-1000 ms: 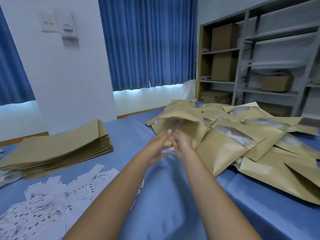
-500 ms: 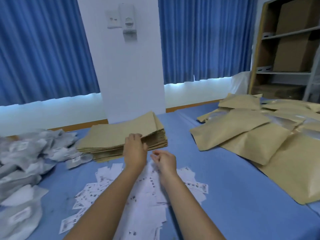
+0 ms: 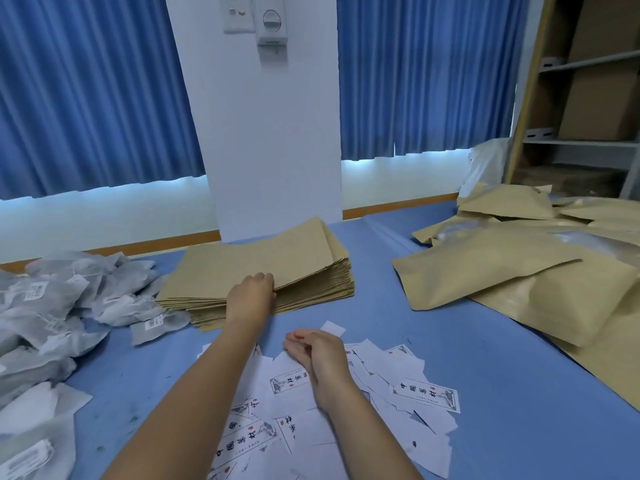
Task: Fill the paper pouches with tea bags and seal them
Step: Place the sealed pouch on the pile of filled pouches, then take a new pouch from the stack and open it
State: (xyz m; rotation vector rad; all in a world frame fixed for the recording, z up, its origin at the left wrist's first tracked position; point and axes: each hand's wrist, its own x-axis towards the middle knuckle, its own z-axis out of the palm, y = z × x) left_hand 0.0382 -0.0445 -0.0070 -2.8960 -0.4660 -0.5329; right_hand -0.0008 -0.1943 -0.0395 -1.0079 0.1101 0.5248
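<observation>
The stack of empty pouches [image 3: 256, 261] lies flat on the blue tabletop [image 3: 502, 393], a little beyond the middle. Its long axis runs left to right, with the right end angled slightly away from the person. The short ends face the tea bags [image 3: 69, 299] on the left and the filled pouches [image 3: 485, 268] on the right.

The left arm reaches straight forward, and the left hand [image 3: 250, 297] sits palm down at the stack's near long edge. Its fingers [image 3: 265, 278] curl over that edge and the tips are hidden under the topmost pouches, which are raised a little from the rest just to the right of the hand.

The right forearm comes in from the lower right. The right hand [image 3: 320, 356] is nearer the person than the stack and apart from it, above the scattered printed labels [image 3: 426, 398]. Its fingers are loosely extended, pointing left, and it holds nothing.

The tea bags are heaped just beside the stack's left end, and the filled pouches are piled well apart on the right, in front of a shelf [image 3: 585, 142] holding cardboard boxes.
</observation>
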